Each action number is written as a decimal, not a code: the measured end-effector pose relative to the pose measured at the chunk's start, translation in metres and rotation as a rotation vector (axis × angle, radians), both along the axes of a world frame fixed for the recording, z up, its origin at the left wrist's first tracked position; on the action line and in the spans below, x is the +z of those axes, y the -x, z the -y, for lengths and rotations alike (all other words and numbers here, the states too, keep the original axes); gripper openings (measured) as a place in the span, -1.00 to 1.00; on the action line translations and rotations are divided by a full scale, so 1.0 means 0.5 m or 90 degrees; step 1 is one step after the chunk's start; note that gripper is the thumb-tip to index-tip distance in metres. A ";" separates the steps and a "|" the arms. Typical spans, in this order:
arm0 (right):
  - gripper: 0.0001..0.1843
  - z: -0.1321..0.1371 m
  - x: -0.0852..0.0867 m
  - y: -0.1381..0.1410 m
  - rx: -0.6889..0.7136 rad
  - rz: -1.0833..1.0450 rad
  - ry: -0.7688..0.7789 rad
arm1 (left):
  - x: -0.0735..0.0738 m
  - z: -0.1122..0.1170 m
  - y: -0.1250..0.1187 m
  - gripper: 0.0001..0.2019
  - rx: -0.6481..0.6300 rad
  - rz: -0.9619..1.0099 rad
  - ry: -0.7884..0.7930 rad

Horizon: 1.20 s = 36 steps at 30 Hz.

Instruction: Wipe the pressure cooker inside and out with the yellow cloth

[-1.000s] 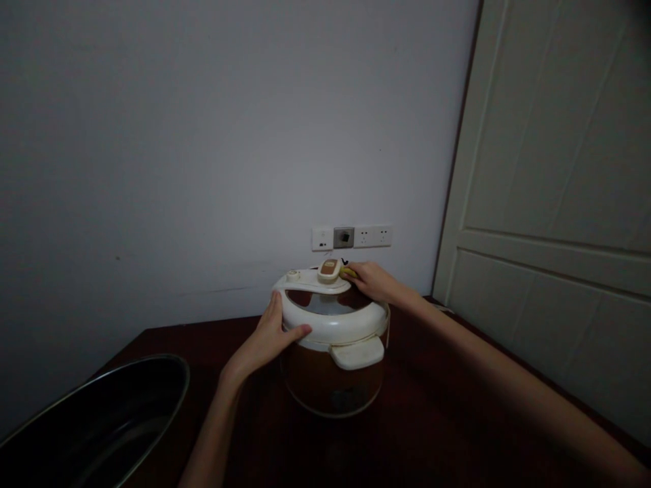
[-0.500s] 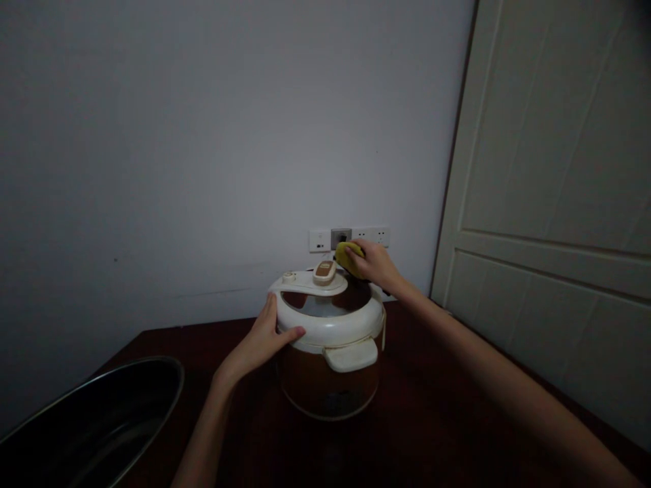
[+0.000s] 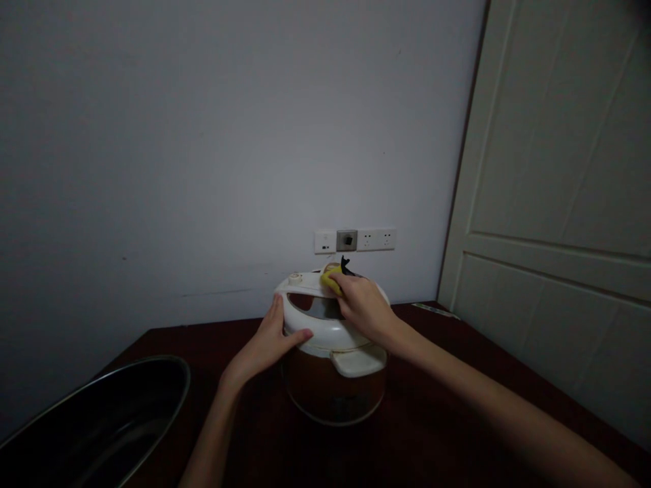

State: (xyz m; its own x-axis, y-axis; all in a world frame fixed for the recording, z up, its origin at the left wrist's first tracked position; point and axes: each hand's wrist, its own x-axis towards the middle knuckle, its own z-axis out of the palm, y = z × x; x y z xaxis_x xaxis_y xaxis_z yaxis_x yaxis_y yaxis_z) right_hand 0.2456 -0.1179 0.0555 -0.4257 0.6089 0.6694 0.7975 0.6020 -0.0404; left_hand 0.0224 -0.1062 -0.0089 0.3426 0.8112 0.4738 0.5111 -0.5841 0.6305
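Observation:
A rice cooker (image 3: 338,386) with a white lid and brown body stands upright on the dark red table. My left hand (image 3: 267,339) lies against the left side of its lid, thumb stretched across the front rim and fingers extended. In my right hand (image 3: 363,305) is a bunched yellow cloth (image 3: 331,279) with a black part sticking up behind it. The cloth is pressed to the lid top beside the brown and white lid handle, which it partly covers. My right hand and forearm hide the lid's right side.
A large dark basin (image 3: 106,420) with a shiny rim stands at the lower left. Wall sockets (image 3: 376,238) and a switch plate are behind the cooker. A flat, thin strip (image 3: 435,310) lies at the table's back right, near a white panelled door (image 3: 554,271).
My right hand has moved the cloth left and toward me, from the lid's back right to beside its handle. My left hand keeps its place on the lid. The view has shifted slightly.

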 end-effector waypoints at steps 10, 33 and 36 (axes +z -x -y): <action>-0.69 -0.148 0.170 0.003 -0.114 0.065 -0.011 | 0.006 0.008 -0.005 -0.03 0.073 -0.029 0.066; -0.68 -0.180 0.185 0.214 0.023 0.348 0.078 | 0.010 -0.050 0.086 -0.69 0.306 0.159 0.144; -0.76 -0.207 0.152 0.271 0.043 0.396 0.148 | -0.003 -0.054 0.084 -0.73 0.253 0.143 0.305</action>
